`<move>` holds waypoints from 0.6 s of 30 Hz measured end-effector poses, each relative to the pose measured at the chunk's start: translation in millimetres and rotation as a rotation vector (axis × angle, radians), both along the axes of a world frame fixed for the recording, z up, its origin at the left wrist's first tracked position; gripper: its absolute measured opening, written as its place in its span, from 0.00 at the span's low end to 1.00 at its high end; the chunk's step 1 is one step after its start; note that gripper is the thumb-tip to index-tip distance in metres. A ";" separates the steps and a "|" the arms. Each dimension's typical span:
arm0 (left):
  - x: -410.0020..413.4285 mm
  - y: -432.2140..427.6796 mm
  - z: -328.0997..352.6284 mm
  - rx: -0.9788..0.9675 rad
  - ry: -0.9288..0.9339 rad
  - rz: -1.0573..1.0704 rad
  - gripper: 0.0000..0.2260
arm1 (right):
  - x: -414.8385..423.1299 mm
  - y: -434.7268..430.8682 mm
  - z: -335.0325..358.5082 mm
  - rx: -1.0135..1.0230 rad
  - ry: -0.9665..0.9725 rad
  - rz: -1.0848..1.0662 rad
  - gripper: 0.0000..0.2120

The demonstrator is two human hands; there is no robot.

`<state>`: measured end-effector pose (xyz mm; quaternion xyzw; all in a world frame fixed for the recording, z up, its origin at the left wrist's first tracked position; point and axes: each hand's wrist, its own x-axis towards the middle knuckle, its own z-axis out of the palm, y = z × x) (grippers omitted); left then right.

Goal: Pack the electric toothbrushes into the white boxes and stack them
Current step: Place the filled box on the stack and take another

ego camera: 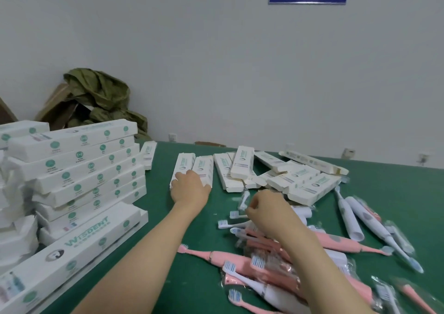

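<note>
Our left hand (189,190) sits on a flat white box (182,167) at 12 o'clock (can't tell if it grips), right hand (266,209) pinches a bagged brush head (243,198) over the toothbrush pile (230,261) at 4, so we'd square the box open first, then slide stuff in handle-first.

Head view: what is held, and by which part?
Right hand pinches a wrapped brush head at its lower end; left hand covers two white boxes, grip unclear.

Left hand (189,190), right hand (268,209): both bare. Left forearm (144,253) and right forearm (319,265) bare along all that shows, wrist to picture edge. Fingernails too blurred to tell.
</note>
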<state>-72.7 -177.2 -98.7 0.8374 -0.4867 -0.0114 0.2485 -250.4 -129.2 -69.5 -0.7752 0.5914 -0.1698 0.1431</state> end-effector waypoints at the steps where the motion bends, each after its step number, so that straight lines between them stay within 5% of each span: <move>1: 1.1 6.1 6.0 -0.069 0.019 -0.007 0.22 | 0.1 -0.3 1.4 -0.014 -0.010 -0.001 0.09; 7: 11.8 66.2 74.3 -0.640 0.109 -0.260 0.10 | 1.2 5.6 15.7 -0.219 -0.196 0.054 0.12; 9: 12.4 93.1 98.2 -0.753 0.104 -0.369 0.04 | 7.5 15.0 24.9 -0.317 -0.290 0.167 0.22; 12: 4.8 128.0 117.3 -0.851 0.198 -0.518 0.09 | 26.6 37.4 36.5 -0.359 -0.388 0.359 0.31; 18: -6.9 150.6 125.3 -0.914 0.503 -0.653 0.12 | 47.2 62.2 42.4 -0.239 -0.803 0.378 0.12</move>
